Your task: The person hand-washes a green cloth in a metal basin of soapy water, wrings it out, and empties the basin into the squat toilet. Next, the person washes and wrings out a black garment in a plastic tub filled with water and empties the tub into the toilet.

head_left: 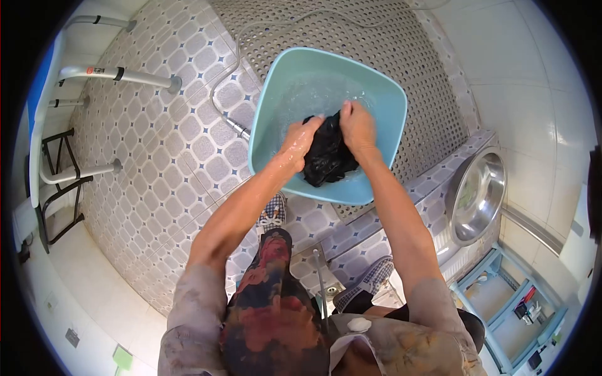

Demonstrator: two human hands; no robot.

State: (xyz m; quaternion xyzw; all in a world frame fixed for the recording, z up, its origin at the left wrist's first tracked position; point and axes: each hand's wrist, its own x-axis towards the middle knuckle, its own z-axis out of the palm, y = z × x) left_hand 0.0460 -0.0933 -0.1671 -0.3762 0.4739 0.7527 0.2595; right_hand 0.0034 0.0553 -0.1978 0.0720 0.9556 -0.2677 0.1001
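A piece of wet black cloth [328, 156] is bunched up inside a light blue plastic basin [264, 119]. Cloudy, sudsy water [295, 94] fills part of the basin. My left hand [301, 141], wet, grips the cloth at its upper left side. On the other side, my right hand [358, 126] pinches the cloth's upper right edge, fingers curled round it. The lower part of the cloth hangs down towards the basin's near wall. What kind of garment it is, I cannot make out.
A perforated grey mat [426, 81] lies under the basin. A shower hose [227, 75] with a metal end runs along its left. A steel bowl [478, 195] leans at the right, near a blue shelf [511, 307]. White-legged furniture [119, 75] stands at left.
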